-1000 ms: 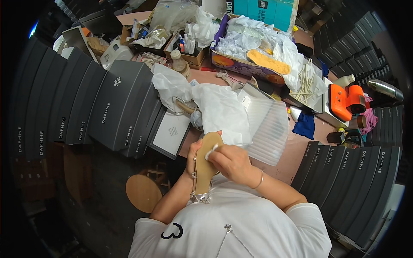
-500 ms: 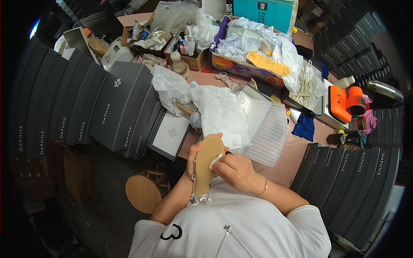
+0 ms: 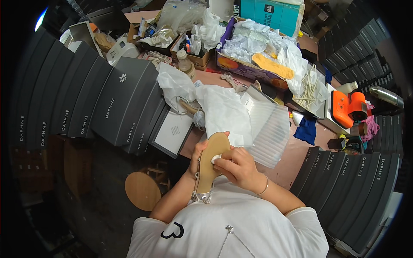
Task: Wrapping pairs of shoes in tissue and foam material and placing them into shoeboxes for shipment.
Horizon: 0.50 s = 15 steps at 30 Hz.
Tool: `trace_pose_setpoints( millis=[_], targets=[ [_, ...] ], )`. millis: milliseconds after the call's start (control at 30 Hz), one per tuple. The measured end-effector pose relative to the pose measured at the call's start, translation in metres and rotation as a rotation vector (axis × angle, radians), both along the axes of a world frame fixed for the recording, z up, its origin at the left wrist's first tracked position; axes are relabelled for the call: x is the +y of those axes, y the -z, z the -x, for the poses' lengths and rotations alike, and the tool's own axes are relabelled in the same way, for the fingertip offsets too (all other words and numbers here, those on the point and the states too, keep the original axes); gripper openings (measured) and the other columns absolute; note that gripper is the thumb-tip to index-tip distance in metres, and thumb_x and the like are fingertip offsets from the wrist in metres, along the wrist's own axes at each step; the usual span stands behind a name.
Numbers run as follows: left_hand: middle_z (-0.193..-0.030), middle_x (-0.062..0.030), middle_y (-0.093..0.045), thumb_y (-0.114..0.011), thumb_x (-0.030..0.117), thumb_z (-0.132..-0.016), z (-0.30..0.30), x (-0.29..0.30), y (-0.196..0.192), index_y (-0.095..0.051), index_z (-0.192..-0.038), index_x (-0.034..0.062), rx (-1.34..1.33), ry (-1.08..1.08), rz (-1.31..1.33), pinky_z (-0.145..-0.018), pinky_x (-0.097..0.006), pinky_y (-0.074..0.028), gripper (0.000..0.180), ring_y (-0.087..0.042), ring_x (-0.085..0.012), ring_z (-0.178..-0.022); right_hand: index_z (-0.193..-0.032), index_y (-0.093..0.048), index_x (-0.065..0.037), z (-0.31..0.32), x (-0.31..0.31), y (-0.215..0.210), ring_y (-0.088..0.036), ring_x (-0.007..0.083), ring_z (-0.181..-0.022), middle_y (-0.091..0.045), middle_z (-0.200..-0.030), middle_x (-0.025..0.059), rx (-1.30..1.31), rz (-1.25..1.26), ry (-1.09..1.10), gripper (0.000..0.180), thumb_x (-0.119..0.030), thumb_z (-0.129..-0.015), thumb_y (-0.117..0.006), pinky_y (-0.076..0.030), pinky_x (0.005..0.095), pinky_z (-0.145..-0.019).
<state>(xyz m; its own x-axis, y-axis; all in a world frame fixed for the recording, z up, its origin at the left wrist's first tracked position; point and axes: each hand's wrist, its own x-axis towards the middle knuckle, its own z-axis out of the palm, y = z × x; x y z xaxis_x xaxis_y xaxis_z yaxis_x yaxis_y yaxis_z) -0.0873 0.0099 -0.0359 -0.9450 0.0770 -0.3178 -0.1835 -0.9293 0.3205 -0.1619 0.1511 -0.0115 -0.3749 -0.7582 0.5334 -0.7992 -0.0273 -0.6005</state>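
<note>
Person is wiping a sandal sole at the counter [image 3: 297, 155]
Left hand [image 3: 198, 155] is gripping the tan sandal [image 3: 211, 165]; right hand [image 3: 234, 165] is pinching a white pad [image 3: 214, 158] against it

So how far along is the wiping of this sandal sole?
In hand: the left hand holds the sandal sole up, and the right hand presses a small white pad on its middle. The sole looks evenly tan, so what is done or left cannot be told. White tissue paper lies open on the table.
</note>
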Motion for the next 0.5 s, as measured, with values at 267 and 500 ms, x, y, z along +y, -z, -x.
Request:
trace_pose_setpoints(
  millis=[267, 500],
  targets=[
    [-0.112, -0.0158, -0.057, -0.047, 0.05, -0.087, -0.004, 0.0, 0.009, -0.036, -0.14, 0.0025, -0.015, 0.035, 0.054, -0.086, -0.037, -0.049, 0.073, -0.058, -0.0238, -0.097, -0.1, -0.063, -0.006, -0.006, 0.01, -0.003, -0.052, 0.0211, -0.068, -0.056, -0.083, 0.0051, 0.037, -0.081, -0.055, 0.031, -0.004, -0.071, -0.073, -0.042, 0.0322, -0.06],
    [-0.112, -0.0141, -0.057, -0.046, 0.049, -0.087, -0.006, -0.004, 0.008, -0.035, -0.141, 0.0033, -0.019, 0.007, 0.052, -0.088, -0.036, -0.048, 0.072, -0.058, -0.0234, -0.1, -0.096, -0.059, -0.005, -0.012, 0.002, -0.004, -0.053, 0.0226, -0.072, -0.051, -0.08, 0.0055, 0.008, -0.107, -0.008, 0.031, -0.004, -0.067, -0.072, -0.042, 0.0331, -0.063]
  ],
)
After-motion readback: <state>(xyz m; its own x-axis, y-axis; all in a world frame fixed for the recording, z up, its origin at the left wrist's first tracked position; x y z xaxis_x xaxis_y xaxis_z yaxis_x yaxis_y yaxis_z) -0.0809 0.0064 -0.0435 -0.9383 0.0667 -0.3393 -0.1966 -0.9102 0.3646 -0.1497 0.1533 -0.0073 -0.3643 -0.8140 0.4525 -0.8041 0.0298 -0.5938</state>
